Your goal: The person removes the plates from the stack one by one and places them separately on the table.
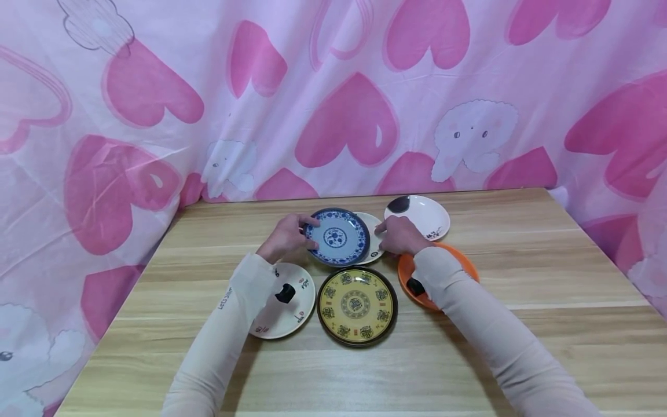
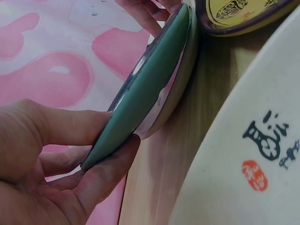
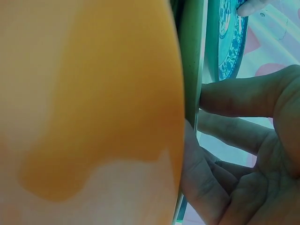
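My left hand (image 1: 286, 236) pinches the left rim of a blue-and-white plate (image 1: 336, 237) with a floral border. In the left wrist view that plate shows its green underside (image 2: 140, 93), between thumb and fingers. It overlaps a cream-white plate (image 1: 374, 253) with a small dark motif, hiding its left part. My right hand (image 1: 403, 236) grips this cream plate by its right rim; the right wrist view shows thumb and fingers on both sides of the edge (image 3: 192, 70). Just in front lies a yellow plate (image 1: 356, 304) with a dark rim and ornate pattern.
A white plate with red and black marks (image 1: 294, 321) lies under my left forearm. An orange plate (image 1: 461, 263) is partly covered by my right wrist. At the back right sits a white plate with a black patch (image 1: 424, 214). A pink heart-print curtain (image 1: 346, 121) hangs behind the wooden table (image 1: 521, 249).
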{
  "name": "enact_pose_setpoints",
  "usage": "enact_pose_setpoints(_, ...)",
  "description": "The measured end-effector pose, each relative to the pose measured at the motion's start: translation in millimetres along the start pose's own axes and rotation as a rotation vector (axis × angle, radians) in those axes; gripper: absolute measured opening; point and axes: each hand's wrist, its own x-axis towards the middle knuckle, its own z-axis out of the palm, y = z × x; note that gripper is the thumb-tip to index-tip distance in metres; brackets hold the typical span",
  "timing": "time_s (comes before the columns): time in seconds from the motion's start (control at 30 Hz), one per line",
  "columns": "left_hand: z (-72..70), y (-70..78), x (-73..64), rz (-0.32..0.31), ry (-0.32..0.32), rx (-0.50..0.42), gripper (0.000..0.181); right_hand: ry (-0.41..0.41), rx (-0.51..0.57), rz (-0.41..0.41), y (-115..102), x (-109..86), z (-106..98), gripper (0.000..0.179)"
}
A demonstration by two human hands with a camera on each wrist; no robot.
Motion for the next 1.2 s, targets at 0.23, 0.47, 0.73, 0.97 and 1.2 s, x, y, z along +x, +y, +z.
enact_pose_setpoints(0.23, -2.5, -2.5, -2.9, -0.025, 0.018, -0.014, 0.058, 0.001, 0.000, -0.002, 1, 0.7, 0, 0.056)
enact_pose_setpoints(0.47, -6.0, -5.2, -4.2, -0.027, 0.040, -0.016, 0.058, 0.007, 0.004, -0.004, 3, 1.5, -1, 0.056)
enact_pose_setpoints(0.73, -18.0, -13.2, -5.9, -0.020, 0.071, 0.002, 0.058, 0.019, -0.002, -0.020, 5, 2.9, 0, 0.055)
enact_pose_setpoints(0.97, -39.4, -28.6, -14.2, -0.048, 0.102, -0.014, 0.058, 0.011, 0.029, -0.021, 3, 4.2, 1, 0.055)
enact_pose_setpoints(1.2, -55.6, -44.0, -21.0, -0.062, 0.130, -0.017, 0.055, 0.010, 0.027, -0.007, 2, 3.2, 1, 0.056)
